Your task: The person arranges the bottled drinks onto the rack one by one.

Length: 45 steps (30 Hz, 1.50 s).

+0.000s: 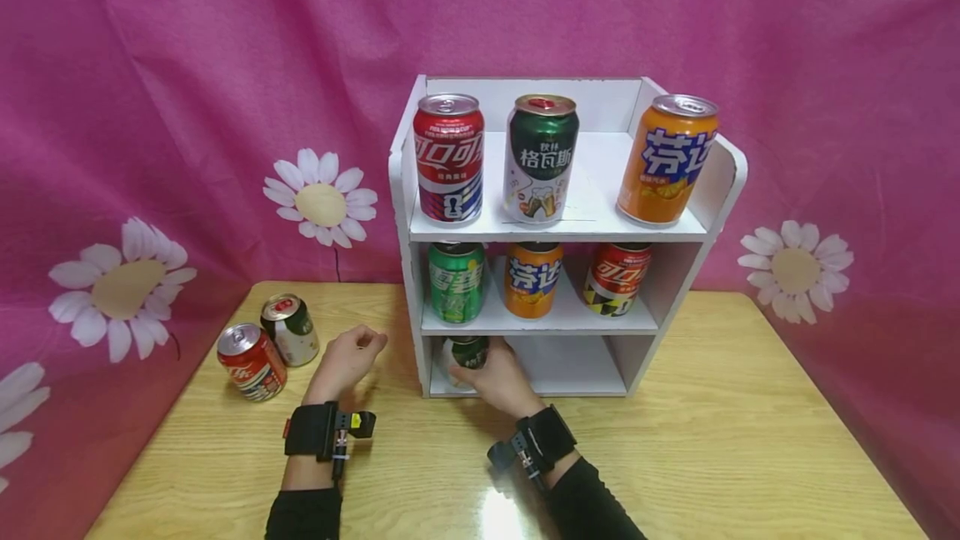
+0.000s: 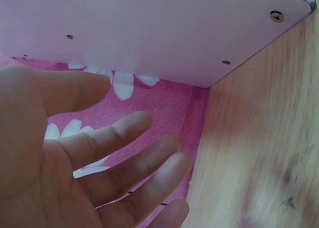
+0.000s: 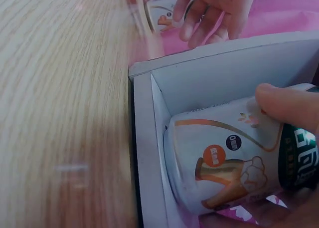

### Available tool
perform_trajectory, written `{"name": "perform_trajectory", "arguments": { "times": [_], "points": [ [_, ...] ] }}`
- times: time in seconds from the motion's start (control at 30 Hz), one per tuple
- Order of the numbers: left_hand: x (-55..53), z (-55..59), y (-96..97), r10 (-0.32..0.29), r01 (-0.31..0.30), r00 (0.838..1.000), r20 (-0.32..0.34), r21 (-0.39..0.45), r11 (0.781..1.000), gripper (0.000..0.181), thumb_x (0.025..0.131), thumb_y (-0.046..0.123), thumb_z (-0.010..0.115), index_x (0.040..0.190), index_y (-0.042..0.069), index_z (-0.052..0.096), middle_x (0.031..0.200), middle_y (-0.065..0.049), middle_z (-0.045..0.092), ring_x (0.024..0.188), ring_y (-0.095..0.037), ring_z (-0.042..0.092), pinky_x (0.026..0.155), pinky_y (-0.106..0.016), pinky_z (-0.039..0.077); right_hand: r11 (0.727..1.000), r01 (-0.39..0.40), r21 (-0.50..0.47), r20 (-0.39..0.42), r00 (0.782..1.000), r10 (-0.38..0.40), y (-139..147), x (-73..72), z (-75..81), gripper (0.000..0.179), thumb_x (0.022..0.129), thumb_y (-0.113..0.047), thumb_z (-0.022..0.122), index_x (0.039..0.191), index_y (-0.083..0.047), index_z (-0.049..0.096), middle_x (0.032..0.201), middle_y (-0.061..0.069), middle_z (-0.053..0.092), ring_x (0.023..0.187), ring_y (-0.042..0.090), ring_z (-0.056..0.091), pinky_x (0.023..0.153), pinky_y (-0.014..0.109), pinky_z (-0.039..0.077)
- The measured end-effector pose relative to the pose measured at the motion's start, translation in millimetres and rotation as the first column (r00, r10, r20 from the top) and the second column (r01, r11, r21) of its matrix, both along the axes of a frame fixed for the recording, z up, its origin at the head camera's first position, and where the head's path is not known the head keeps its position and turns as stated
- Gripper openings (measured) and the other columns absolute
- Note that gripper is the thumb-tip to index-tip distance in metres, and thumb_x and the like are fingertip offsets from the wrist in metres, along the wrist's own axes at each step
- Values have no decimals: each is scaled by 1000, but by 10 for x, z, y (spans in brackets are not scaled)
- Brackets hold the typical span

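My right hand (image 1: 504, 377) grips a green and white drink can (image 3: 234, 153) at the left end of the bottom shelf (image 1: 573, 365). In the right wrist view the thumb lies along one side of the can and the fingers curl round the other; its base is right at the shelf board. My left hand (image 1: 347, 363) is over the table, left of the white shelf unit, with nothing in it. The left wrist view shows its fingers (image 2: 134, 163) loosely bent and apart, near the unit's side panel (image 2: 149, 28).
A red cola can (image 1: 252, 363) and another green and white can (image 1: 291, 332) stand on the table at left. The middle shelf holds a green can (image 1: 457, 283), an orange can (image 1: 532, 280) and a red can (image 1: 618, 277). Three more cans stand on top.
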State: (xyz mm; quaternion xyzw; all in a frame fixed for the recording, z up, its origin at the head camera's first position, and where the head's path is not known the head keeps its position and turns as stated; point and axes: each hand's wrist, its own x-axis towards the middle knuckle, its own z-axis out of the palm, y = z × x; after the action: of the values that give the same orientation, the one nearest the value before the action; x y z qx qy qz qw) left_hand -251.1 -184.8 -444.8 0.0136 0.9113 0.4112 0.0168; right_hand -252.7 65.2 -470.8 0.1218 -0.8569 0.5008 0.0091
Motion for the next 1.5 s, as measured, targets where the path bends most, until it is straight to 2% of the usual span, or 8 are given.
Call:
{"name": "perform_trajectory", "arguments": {
  "times": [0.23, 0.37, 0.67, 0.8, 0.93, 1.07, 1.33, 1.5],
  "points": [
    [-4, -2, -2, 2, -2, 1000, 7, -4, 1000, 38, 98, 39, 47, 110, 7, 63, 109, -13, 64, 90, -25, 58, 76, -41, 46, 999, 30, 40, -19, 999, -29, -47, 11, 14, 81, 77, -26, 79, 138, -2, 32, 125, 16, 50, 111, 28, 52, 95, 43, 42],
    [-12, -2, -1, 2, -2, 1000, 9, -9, 1000, 38, 98, 39, 47, 111, 6, 63, 109, -13, 64, 91, -24, 58, 76, -41, 46, 996, 68, 62, -33, 997, -66, -76, 21, 18, 81, 75, -27, 81, 136, -1, 35, 122, 16, 52, 109, 29, 53, 93, 42, 43],
    [-14, 1, 7, 1, -1, 1000, 13, -8, 1000, 39, 97, 40, 47, 112, 7, 63, 109, -12, 64, 93, -25, 58, 77, -42, 47, 983, 148, 109, -158, 979, -130, -157, 45, -4, 80, 70, -29, 84, 129, 2, 41, 113, 16, 55, 100, 28, 58, 85, 40, 48],
    [-6, 0, 11, -2, 2, 1000, 6, 0, 1000, 39, 97, 40, 48, 111, 6, 63, 112, -14, 63, 100, -29, 58, 82, -46, 46, 988, 123, 97, -163, 981, -106, -160, 44, -17, 81, 70, -30, 84, 131, 2, 40, 114, 17, 54, 101, 29, 57, 86, 41, 48],
    [-3, 2, 8, -3, 3, 1000, -2, 3, 1000, 39, 98, 40, 48, 109, 6, 64, 114, -15, 63, 106, -32, 57, 85, -48, 45, 998, 32, 46, -107, 994, -27, -116, 21, -22, 85, 71, -27, 83, 136, -1, 34, 120, 16, 52, 107, 29, 54, 92, 42, 44],
    [-4, 7, 9, 1, -1, 1000, 2, -1, 1000, 39, 97, 40, 48, 109, 6, 64, 112, -14, 63, 101, -30, 58, 83, -46, 46, 999, -26, 36, -57, 998, 28, -65, 0, -28, 83, 75, -23, 80, 138, -2, 31, 125, 16, 51, 114, 29, 52, 97, 43, 40],
    [-13, 16, 14, -3, 3, 1000, 8, -5, 1000, 40, 97, 40, 48, 110, 5, 63, 106, -11, 64, 87, -23, 57, 75, -41, 46, 998, -20, 66, -36, 999, 23, -35, -3, -20, 80, 77, -22, 79, 138, -1, 32, 125, 18, 51, 113, 31, 52, 97, 44, 40],
    [0, 18, 14, -4, 4, 1000, 13, -9, 1000, 40, 97, 40, 47, 110, 5, 63, 110, -13, 63, 93, -25, 58, 78, -43, 46, 997, -15, 71, -41, 999, 18, -53, 15, -6, 80, 76, -21, 80, 137, -1, 33, 124, 18, 52, 113, 31, 52, 97, 43, 41]
  ]
}}
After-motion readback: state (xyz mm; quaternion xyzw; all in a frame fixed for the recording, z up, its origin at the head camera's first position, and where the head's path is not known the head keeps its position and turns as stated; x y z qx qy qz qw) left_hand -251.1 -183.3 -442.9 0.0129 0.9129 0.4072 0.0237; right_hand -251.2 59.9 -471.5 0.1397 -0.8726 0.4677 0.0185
